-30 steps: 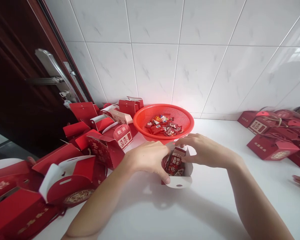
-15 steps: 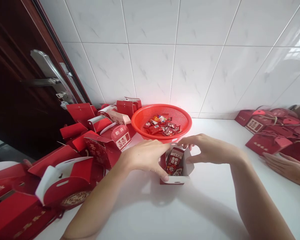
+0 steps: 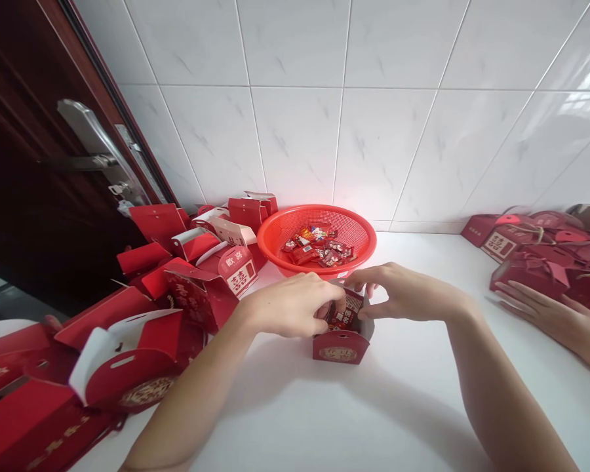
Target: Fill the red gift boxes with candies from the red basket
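A small red gift box [image 3: 339, 347] with a gold emblem on its front stands on the white table between my hands. Its top is uncovered, and red packets with white lettering [image 3: 345, 313] show inside. My left hand [image 3: 292, 305] is at the box's left side, fingers curled over the edge with the fingertips partly hidden. At the right and back, my right hand [image 3: 398, 294] pinches the box's upper edge between thumb and fingers. Just behind the box sits a red plastic basket [image 3: 319, 213] holding wrapped candies [image 3: 317, 246].
Several unclosed red boxes [image 3: 128, 357] crowd the left side. Closed red boxes [image 3: 526, 246] are grouped at the right, where another person's hand [image 3: 555, 321] rests against one. A tiled wall [image 3: 299, 144] stands behind, and a dark door [image 3: 24, 164] is at left.
The box's front flap, folded outward before, now stands up. My left hand's thumb has moved from the front corner toward its fingers. At right, the other person's hand and a box shifted slightly.
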Demonstrator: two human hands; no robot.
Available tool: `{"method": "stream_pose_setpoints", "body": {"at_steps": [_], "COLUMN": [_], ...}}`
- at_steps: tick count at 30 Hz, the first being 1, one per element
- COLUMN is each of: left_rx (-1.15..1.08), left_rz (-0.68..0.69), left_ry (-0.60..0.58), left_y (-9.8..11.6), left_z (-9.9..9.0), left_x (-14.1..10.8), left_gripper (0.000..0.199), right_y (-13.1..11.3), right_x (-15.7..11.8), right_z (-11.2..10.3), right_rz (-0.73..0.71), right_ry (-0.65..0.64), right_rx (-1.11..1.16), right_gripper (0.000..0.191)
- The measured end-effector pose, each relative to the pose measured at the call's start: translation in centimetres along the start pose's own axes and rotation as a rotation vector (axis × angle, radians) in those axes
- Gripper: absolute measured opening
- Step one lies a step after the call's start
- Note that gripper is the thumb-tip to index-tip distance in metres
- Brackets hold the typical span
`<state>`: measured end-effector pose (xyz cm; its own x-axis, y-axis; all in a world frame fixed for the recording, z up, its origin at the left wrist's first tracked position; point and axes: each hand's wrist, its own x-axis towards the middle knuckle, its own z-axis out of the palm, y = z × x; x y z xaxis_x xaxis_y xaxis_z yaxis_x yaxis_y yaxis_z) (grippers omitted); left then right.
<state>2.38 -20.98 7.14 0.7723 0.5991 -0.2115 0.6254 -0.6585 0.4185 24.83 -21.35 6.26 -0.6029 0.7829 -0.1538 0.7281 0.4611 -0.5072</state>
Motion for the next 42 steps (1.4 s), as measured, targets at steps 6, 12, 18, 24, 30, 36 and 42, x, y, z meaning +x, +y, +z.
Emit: {"method": "stream_pose_setpoints", "body": {"at_steps": [6,12,18,24,30,36,42], "left_rx": [-0.036,0.0,0.034,0.054,0.026,0.003,0.047], "left_rz": [-0.041,-0.136,-0.131,-0.128,-0.126,-0.135,-0.133], "left_ry": [-0.043,-0.043,-0.063,-0.054,-0.075,-0.098,-0.09], "left_y": [-0.3,-0.3,-0.3,-0.3,-0.3,-0.2,-0.4], "left_z": [-0.1,-0.5,-0.6,-0.6,-0.7,-0.7,-0.7], "left_x": [0.1,-0.4,-0.6,-0.7,-0.7,-0.6,-0.5], "left_gripper": [0.02,0.02,0.019,0.022,0.021,0.019,0.022], "right_y": [0.0,0.0,-0.1,-0.4,-0.7,-0.6,-0.1], "right_x": [0.0,0.3,0.6,0.5,0.6,0.5,1.2], "right_z": [0.2,0.4,0.3,0.3,0.6,0.4,0.5], "right_rz": [0.032,-0.012,-0.001,-0.003,0.001,0.021,-0.101], "right_ry": [-0.025,-0.095,-0.082,0.011,-0.038,-0.07,-0.133], "right_rx": [-0.017,-0.024,-0.045,-0.005,0.0,-0.02,0.056], "right_gripper": [0.021,0.026,0.024,0.016,0.012,0.025,0.033]}}
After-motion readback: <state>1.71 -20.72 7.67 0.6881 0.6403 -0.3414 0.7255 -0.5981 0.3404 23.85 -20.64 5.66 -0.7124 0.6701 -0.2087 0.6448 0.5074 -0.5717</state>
